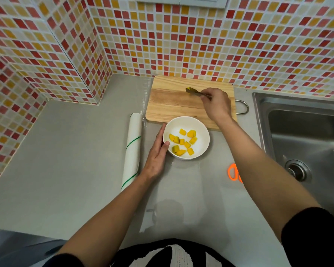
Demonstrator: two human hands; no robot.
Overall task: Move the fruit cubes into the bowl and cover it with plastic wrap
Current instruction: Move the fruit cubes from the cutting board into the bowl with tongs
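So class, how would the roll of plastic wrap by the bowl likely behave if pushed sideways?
The roll of plastic wrap is a long cylinder lying flat on the counter, so it would probably roll easily. It looks light. The clear sheet already pulled out would likely drag along.

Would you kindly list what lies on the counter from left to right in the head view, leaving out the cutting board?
Plastic wrap roll → left hand → white bowl holding the fruit cubes → orange scissors → steel sink.
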